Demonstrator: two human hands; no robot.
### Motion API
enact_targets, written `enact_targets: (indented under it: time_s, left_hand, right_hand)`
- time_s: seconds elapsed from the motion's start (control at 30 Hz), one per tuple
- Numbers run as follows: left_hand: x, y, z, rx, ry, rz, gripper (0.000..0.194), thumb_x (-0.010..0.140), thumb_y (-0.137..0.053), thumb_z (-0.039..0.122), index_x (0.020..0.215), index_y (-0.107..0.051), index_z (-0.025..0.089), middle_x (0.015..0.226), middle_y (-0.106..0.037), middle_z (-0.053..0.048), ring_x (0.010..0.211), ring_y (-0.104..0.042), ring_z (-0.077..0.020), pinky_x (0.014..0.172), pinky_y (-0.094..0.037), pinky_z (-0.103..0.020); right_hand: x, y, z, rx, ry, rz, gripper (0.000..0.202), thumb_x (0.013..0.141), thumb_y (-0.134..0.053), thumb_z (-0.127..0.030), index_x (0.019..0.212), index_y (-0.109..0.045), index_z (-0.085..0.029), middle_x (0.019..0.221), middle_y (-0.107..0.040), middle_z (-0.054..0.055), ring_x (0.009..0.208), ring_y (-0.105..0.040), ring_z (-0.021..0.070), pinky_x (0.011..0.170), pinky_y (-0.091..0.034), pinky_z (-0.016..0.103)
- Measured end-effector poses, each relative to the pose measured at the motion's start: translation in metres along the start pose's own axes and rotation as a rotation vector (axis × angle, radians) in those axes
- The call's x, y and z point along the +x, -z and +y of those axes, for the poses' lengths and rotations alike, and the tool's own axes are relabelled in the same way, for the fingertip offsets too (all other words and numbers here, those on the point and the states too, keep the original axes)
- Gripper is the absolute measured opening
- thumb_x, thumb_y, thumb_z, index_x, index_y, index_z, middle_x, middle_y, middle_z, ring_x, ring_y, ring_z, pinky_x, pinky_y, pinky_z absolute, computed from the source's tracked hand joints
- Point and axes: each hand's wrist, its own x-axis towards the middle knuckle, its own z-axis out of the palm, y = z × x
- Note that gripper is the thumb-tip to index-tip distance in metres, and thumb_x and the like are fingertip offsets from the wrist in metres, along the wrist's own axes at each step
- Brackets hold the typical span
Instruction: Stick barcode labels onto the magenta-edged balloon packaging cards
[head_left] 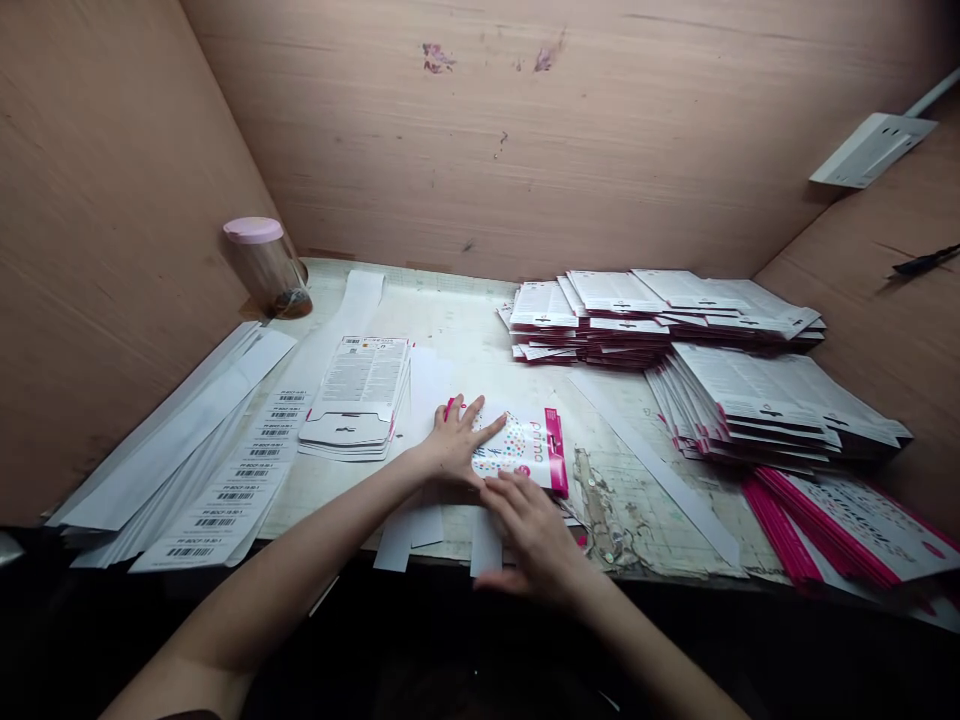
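Note:
A pink and white printed packet [517,450] with coloured dots lies flat on the worktable, its pink header end to the right. My left hand [457,440] rests on its left part with the fingers spread. Along the packet's near edge is my right hand [532,530], fingers stretched out and the thumb apart, slightly blurred. Nothing shows in the grasp of either hand. Beneath and around the packet lie white paper strips [486,540], partly hidden by my hands. To the left sits a short stack of white printed packets [356,390], back side up.
Barcode label sheets [240,480] and blank strips [180,430] cover the table's left side. Behind them stands a jar with a pink lid [266,270]. Stacked packets [622,310] fill the back right, with more piles [780,400] and pink-edged packets [862,520] nearer. Wooden panels enclose the table.

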Motion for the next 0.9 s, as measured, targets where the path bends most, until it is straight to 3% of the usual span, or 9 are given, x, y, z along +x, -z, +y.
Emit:
enact_targets:
  time_s: [0.03,0.1,0.2,0.3,0.4,0.47,0.57,0.77,0.9]
  left_hand:
    - [0.001,0.001,0.000,0.002,-0.003,-0.032,0.120,0.055,-0.073,0.073,0.153,-0.014,0.035,0.162,0.005,-0.017,0.138,-0.001,-0.0619,0.100,-0.012,-0.077]
    - [0.001,0.005,0.001,-0.005,-0.012,-0.088,0.123,0.055,-0.073,0.073,0.153,-0.011,0.033,0.162,0.009,-0.013,0.137,0.002,-0.0635,0.098,-0.012,-0.080]
    - [0.002,0.008,0.002,-0.068,0.001,-0.129,0.096,0.075,-0.057,0.071,0.152,-0.013,0.038,0.163,0.003,-0.004,0.139,0.003,-0.0599,0.098,-0.010,-0.081]
    - [0.003,0.006,0.001,-0.076,0.018,-0.068,0.060,0.094,-0.038,0.054,0.150,-0.021,0.041,0.163,-0.007,0.000,0.143,0.002,-0.0517,0.101,-0.003,-0.081]
    - [0.004,-0.001,-0.002,-0.007,-0.040,0.046,0.054,0.096,-0.040,0.031,0.149,-0.031,0.036,0.161,-0.019,-0.004,0.147,-0.003,-0.0404,0.108,0.002,-0.074]
    - [0.006,-0.005,-0.005,-0.046,-0.093,0.089,0.055,0.095,-0.039,0.021,0.149,-0.032,0.029,0.159,-0.025,-0.006,0.148,-0.013,-0.0310,0.116,-0.005,-0.063]
    - [0.009,-0.008,-0.010,-0.186,-0.098,0.150,0.056,0.095,-0.033,0.017,0.150,-0.029,0.022,0.155,-0.035,-0.007,0.145,-0.027,-0.0214,0.118,-0.020,-0.047]
    - [0.015,-0.008,-0.020,-0.253,-0.139,0.162,0.040,0.089,-0.042,0.020,0.120,-0.066,0.026,0.148,-0.046,0.000,0.141,-0.036,-0.0244,0.115,-0.026,-0.047]
    - [0.017,-0.009,-0.024,-0.276,-0.145,0.174,0.041,0.087,-0.040,0.017,0.114,-0.070,0.027,0.143,-0.052,0.003,0.139,-0.039,-0.0223,0.114,-0.029,-0.044]
  right_hand:
    - [-0.010,0.001,-0.009,-0.014,0.036,0.002,0.072,0.070,-0.073,-0.052,0.126,-0.055,-0.012,0.137,-0.051,0.023,0.128,-0.044,0.0397,0.103,-0.040,0.061]
    - [-0.022,0.006,-0.024,-0.037,0.049,0.067,0.046,0.077,-0.070,-0.036,0.116,-0.060,-0.015,0.140,-0.047,0.022,0.128,-0.044,0.0367,0.103,-0.041,0.058]
    - [-0.015,0.019,-0.027,0.103,0.025,0.159,0.012,0.088,-0.054,-0.014,0.094,-0.063,-0.021,0.117,-0.064,0.012,0.106,-0.058,0.0232,0.095,-0.049,0.044]
    - [0.015,0.031,-0.007,0.293,-0.124,0.190,0.013,0.093,-0.052,-0.021,0.087,-0.063,-0.021,0.088,-0.066,0.006,0.083,-0.058,0.0180,0.076,-0.050,0.033]
    - [0.048,0.029,0.030,0.406,-0.377,0.230,0.016,0.090,-0.057,-0.027,0.078,-0.064,-0.020,0.078,-0.063,0.005,0.079,-0.056,0.0185,0.072,-0.046,0.032]
    - [0.061,0.018,0.053,0.474,-0.482,0.224,0.016,0.087,-0.061,-0.030,0.073,-0.064,-0.020,0.074,-0.063,0.003,0.076,-0.057,0.0182,0.071,-0.044,0.032]
    - [0.067,-0.001,0.074,0.516,-0.520,0.213,0.019,0.084,-0.063,-0.033,0.071,-0.063,-0.020,0.070,-0.064,0.002,0.071,-0.056,0.0175,0.067,-0.044,0.031]
    - [0.059,-0.009,0.078,0.587,-0.524,0.207,0.018,0.084,-0.061,-0.036,0.078,-0.064,-0.020,0.076,-0.064,0.001,0.073,-0.057,0.0160,0.068,-0.046,0.029]
    - [0.061,-0.007,0.077,0.575,-0.519,0.205,0.017,0.084,-0.062,-0.032,0.072,-0.062,-0.020,0.074,-0.061,0.002,0.076,-0.056,0.0171,0.071,-0.044,0.031]
